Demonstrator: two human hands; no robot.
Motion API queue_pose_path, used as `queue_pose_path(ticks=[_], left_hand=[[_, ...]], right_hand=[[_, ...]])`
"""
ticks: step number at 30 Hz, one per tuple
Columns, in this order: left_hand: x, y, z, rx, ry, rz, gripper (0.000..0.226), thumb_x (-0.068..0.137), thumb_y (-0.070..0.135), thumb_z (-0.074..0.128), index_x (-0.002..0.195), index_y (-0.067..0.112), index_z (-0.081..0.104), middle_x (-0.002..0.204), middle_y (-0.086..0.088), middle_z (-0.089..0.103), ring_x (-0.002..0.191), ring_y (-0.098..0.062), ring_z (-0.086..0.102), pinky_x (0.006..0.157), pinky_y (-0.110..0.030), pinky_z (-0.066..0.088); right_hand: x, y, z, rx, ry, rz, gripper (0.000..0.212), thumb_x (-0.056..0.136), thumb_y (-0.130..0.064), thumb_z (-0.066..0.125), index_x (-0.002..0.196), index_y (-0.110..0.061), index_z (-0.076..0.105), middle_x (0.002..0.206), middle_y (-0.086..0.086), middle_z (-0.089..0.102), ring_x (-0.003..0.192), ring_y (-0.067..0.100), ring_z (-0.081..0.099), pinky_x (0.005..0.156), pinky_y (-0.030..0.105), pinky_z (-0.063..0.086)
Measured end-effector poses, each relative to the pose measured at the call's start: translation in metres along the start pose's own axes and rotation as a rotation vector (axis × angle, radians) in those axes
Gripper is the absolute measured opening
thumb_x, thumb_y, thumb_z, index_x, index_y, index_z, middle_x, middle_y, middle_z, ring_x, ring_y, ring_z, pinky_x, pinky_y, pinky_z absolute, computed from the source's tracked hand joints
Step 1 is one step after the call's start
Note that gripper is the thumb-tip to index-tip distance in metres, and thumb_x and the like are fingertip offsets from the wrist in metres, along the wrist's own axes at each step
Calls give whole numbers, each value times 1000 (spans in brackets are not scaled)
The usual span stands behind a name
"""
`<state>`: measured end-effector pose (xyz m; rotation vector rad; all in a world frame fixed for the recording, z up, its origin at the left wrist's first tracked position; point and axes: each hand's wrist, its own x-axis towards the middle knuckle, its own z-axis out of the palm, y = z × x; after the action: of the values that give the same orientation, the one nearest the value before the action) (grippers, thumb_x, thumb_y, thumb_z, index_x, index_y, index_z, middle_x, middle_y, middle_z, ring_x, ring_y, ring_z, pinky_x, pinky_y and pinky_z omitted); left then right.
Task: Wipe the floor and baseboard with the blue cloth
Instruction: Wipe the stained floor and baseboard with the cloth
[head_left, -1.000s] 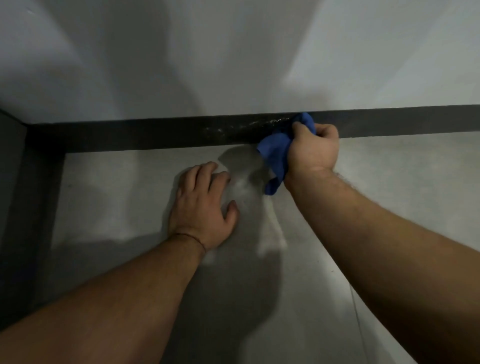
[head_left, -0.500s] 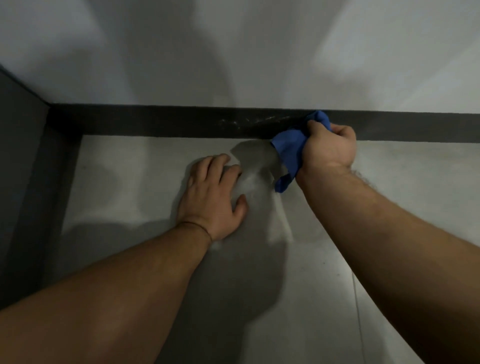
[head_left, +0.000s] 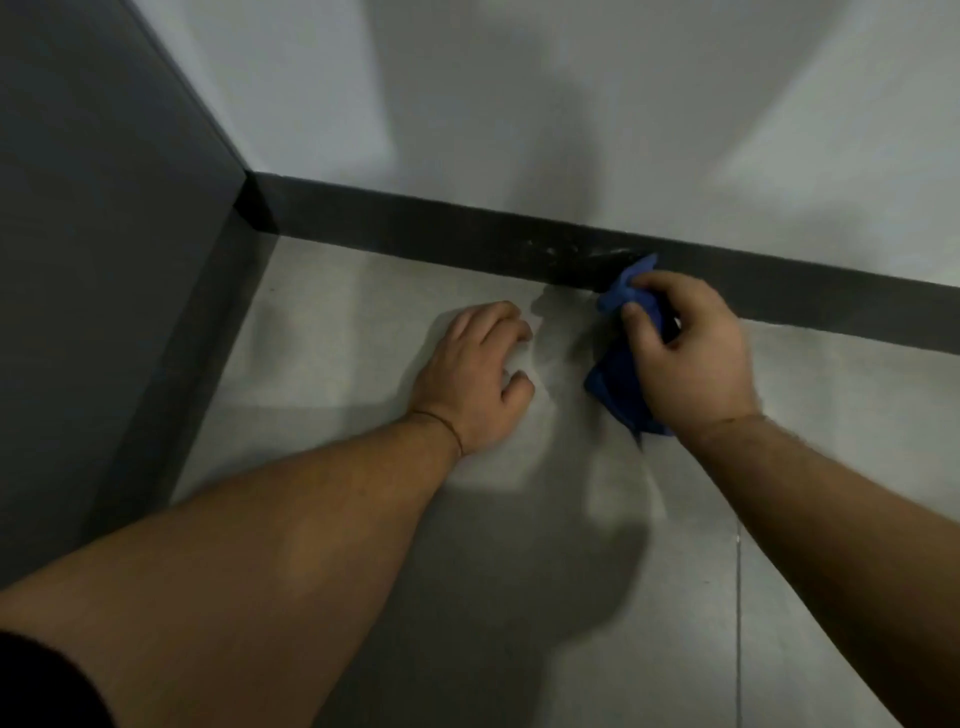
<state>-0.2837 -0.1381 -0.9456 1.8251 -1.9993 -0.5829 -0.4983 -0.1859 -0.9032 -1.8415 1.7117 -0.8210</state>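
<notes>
Right hand (head_left: 688, 353), right of frame centre, grasps the crumpled blue cloth (head_left: 621, 382) — fingers curled round it; the cloth's upper tip touches the dark baseboard strip (head_left: 415, 234), which runs across the frame from upper left to right and shows pale smears just left of the cloth. Left hand (head_left: 475, 376), at centre, presses flat on the grey smooth floor (head_left: 322, 332) — fingers relaxed, grasping nothing.

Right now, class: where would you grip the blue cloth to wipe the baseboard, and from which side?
Grip the blue cloth at its bunched middle, coming from the room side as the right hand does; that leaves its top corner free at the baseboard.
</notes>
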Motion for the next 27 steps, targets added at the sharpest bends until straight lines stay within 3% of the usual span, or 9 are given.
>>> queue_pose_path(ticks=[3,6,8,13,17,19,21,24,27], left_hand=[[-5,-5,-11,-107,142,-108,37,85,19,47,119,15,61,136,-4,55,128,-21,46,104,-29,39],[-18,-15,-20,-20,225,-128,38,82,21,43,116,18,61,131,-2,57,124,-21,48,104,-32,41],[-22,-19,-24,5,243,-126,37,80,20,44,114,20,61,126,-1,58,119,-21,50,104,-37,44],[-23,-15,-31,8,300,-171,36,78,24,41,108,18,61,114,-4,58,107,-23,51,94,-38,44],[-28,-1,-30,-8,251,-80,33,80,23,40,107,17,58,115,-3,55,105,-20,49,90,-37,47],[-31,11,-25,-75,226,-22,31,80,19,43,107,15,58,115,-4,55,104,-21,50,88,-39,48],[-34,24,-18,-105,189,-30,30,82,18,46,109,14,58,116,-5,55,104,-22,51,86,-39,50],[-30,49,-3,149,40,-115,36,90,40,51,117,16,57,122,-6,52,111,-25,51,87,-41,51],[-28,69,13,479,-149,-213,75,85,69,50,134,14,47,135,-12,42,122,-32,44,98,-58,47]], right_hand=[[-7,1,18,-339,-230,-143,39,100,-33,56,137,-26,60,136,3,65,123,27,60,102,38,48],[-15,-8,52,-482,-321,-83,53,107,-39,40,159,-27,35,167,3,34,155,29,28,128,46,22],[-12,-20,74,-486,-361,-124,54,109,-40,34,161,-28,27,171,3,24,158,29,17,129,45,11],[-35,-42,92,-435,-562,-328,59,107,-41,34,163,-33,19,174,-3,11,161,22,1,130,47,0],[-52,-35,69,-220,-692,-342,59,107,-29,44,162,-36,25,172,-11,15,159,14,-1,125,36,-9],[-58,-32,55,17,-567,-184,55,103,-13,48,156,-28,42,166,-6,36,155,11,20,124,21,2],[-62,-22,38,131,-297,-9,48,99,-6,48,143,-20,58,148,1,58,134,7,46,114,8,25],[-64,1,17,-113,-103,46,41,94,-7,51,131,-17,65,133,2,65,121,13,56,109,21,39],[-70,20,5,-327,-51,28,37,92,-11,56,127,-16,68,134,6,64,127,23,54,112,29,35]])
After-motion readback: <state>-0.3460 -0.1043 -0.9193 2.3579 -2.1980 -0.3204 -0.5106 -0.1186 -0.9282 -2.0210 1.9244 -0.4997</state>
